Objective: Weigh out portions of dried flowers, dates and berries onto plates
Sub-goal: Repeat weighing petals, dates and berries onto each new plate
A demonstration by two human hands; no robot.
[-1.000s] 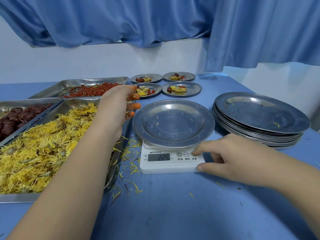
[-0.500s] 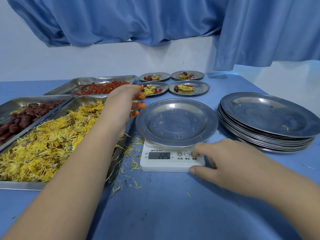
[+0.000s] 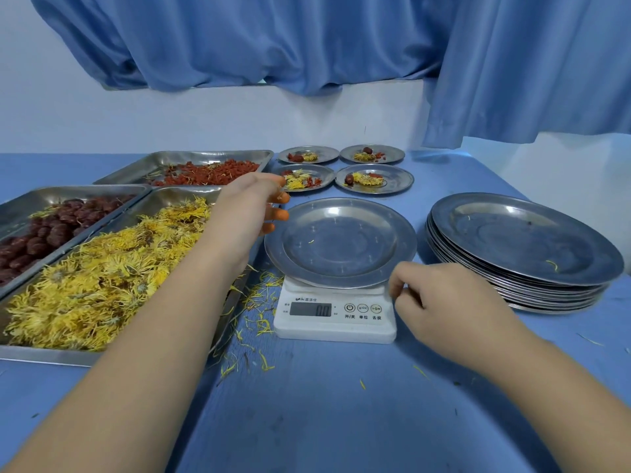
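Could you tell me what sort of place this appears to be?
Probably a small food-portioning workstation: metal trays of dried yellow flowers, dates and red berries beside a digital kitchen scale, with a stack of steel plates alongside.

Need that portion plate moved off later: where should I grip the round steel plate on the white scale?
Pinch the round steel plate by its thin overhanging rim on the near-right edge, beside the right hand; the white scale leaves finger room beneath.
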